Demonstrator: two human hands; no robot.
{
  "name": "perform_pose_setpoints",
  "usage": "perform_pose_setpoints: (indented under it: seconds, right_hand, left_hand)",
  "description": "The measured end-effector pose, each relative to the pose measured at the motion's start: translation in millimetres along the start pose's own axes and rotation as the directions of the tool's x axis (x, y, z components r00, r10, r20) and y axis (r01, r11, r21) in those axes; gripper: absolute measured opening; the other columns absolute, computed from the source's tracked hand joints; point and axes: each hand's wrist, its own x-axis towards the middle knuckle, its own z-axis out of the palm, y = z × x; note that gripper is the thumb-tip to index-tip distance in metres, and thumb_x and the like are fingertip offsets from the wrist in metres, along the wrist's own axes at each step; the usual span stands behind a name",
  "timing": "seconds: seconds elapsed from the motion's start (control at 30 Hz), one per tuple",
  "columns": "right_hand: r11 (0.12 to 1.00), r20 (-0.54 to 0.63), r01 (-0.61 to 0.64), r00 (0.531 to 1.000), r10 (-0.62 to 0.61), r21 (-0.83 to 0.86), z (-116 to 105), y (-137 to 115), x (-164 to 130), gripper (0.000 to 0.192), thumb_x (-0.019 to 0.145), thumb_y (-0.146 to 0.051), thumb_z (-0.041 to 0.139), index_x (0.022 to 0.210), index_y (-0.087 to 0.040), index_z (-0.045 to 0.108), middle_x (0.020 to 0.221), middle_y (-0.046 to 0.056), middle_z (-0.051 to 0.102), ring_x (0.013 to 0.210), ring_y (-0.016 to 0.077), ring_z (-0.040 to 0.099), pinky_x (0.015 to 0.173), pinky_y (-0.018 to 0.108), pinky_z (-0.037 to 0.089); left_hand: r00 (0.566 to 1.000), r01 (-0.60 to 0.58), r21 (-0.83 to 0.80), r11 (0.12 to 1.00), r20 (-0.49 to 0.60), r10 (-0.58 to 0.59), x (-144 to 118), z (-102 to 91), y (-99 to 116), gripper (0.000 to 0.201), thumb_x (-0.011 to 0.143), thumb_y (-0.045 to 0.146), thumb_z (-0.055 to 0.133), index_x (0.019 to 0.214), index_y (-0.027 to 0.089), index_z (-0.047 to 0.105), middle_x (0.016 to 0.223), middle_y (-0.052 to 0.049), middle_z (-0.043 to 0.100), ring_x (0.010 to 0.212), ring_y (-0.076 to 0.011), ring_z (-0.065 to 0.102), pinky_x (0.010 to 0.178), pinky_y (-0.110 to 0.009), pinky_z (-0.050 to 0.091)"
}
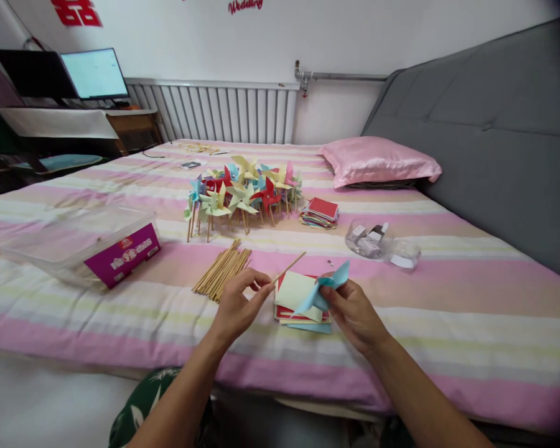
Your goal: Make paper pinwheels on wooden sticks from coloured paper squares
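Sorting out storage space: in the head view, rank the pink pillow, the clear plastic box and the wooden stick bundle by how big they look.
1. clear plastic box, though nearer the camera
2. pink pillow, close behind
3. wooden stick bundle

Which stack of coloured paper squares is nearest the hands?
The stack of paper squares lying directly under the hands, pale yellow sheet on top. The other stack, red on top, lies farther back beside the finished pinwheels.

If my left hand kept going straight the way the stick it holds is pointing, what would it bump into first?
Probably the folded blue paper held by the right hand. The left hand pinches a wooden stick that points up and to the right, toward that paper. Depth is hard to judge, so it might pass just behind.
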Motion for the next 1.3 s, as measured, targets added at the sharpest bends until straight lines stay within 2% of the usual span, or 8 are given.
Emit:
perform_pose_setpoints:
  seconds: [0.17,0.3,0.37,0.53,0.8,1.07,1.3]
  right_hand:
    - [0.968,0.093,0.218,0.974,-0.208,-0.121,0.1,-2.9,-3.0,0.015,0.065,-0.032,0.074,0.071,-0.020,0.067,0.085,0.003,0.063,0.081,0.0165,0.055,0.069,0.026,0.045]
    - [0.927,0.122,0.324,0.945,-0.305,-0.191,0.5,-4.6,-6.7,0.011,0.069,-0.033,0.071,0.071,-0.023,0.068,0.103,0.006,0.064,0.095,0.0210,0.055,0.080,0.032,0.045]
    - [0.921,0.133,0.339,0.939,-0.318,-0.190,0.6,-5.3,-8.8,0.007,0.071,-0.031,0.070,0.071,-0.024,0.069,0.106,0.005,0.064,0.094,0.0216,0.057,0.079,0.033,0.045]
    - [0.904,0.138,0.375,0.926,-0.353,-0.206,1.9,-6.3,-13.6,0.002,0.072,-0.027,0.069,0.073,-0.026,0.070,0.094,0.004,0.068,0.083,0.0202,0.062,0.074,0.034,0.047]
    - [0.866,0.105,0.421,0.907,-0.408,-0.270,5.6,-9.9,-16.1,0.006,0.069,-0.032,0.071,0.069,-0.026,0.071,0.087,0.005,0.071,0.085,0.0226,0.063,0.077,0.036,0.048]
    - [0.882,0.111,0.416,0.909,-0.401,-0.220,3.9,-7.5,-16.2,0.002,0.071,-0.029,0.070,0.071,-0.028,0.071,0.086,0.004,0.070,0.083,0.0203,0.062,0.069,0.032,0.049]
    - [0.897,0.107,0.400,0.916,-0.386,-0.188,4.6,-6.0,-16.1,0.002,0.071,-0.028,0.070,0.071,-0.027,0.071,0.086,0.004,0.069,0.077,0.0197,0.063,0.065,0.031,0.050]
  left_hand:
    - [0.975,-0.001,-0.141,0.990,0.221,0.032,-1.1,0.8,4.1,0.014,0.082,0.026,0.054,0.076,0.015,0.060,0.074,-0.004,0.060,0.068,-0.0124,0.055,0.062,-0.023,0.043]
    - [0.951,0.011,-0.164,0.986,0.308,0.041,-1.7,1.8,4.4,0.017,0.084,0.026,0.051,0.077,0.015,0.062,0.076,-0.005,0.059,0.067,-0.0122,0.054,0.061,-0.023,0.043]
    - [0.948,0.015,-0.161,0.987,0.317,0.037,-1.8,2.7,4.5,0.017,0.084,0.026,0.051,0.077,0.015,0.062,0.076,-0.004,0.059,0.067,-0.0123,0.054,0.061,-0.023,0.042]
    - [0.946,0.022,-0.178,0.984,0.322,0.037,-2.7,4.2,3.0,0.017,0.083,0.026,0.051,0.078,0.015,0.063,0.077,-0.005,0.059,0.068,-0.0126,0.054,0.061,-0.023,0.043]
    - [0.940,0.092,-0.168,0.982,0.340,-0.030,-4.3,5.4,3.9,0.018,0.082,0.026,0.051,0.079,0.014,0.064,0.074,-0.005,0.064,0.065,-0.0128,0.056,0.060,-0.023,0.044]
    - [0.927,0.124,-0.213,0.969,0.374,-0.036,-6.9,7.1,4.9,0.015,0.082,0.021,0.052,0.079,0.014,0.064,0.072,-0.003,0.064,0.064,-0.0113,0.058,0.059,-0.020,0.043]
    - [0.935,0.092,-0.184,0.979,0.354,-0.022,-7.5,7.3,6.0,0.014,0.081,0.019,0.052,0.080,0.014,0.064,0.073,-0.003,0.064,0.065,-0.0118,0.058,0.060,-0.021,0.044]
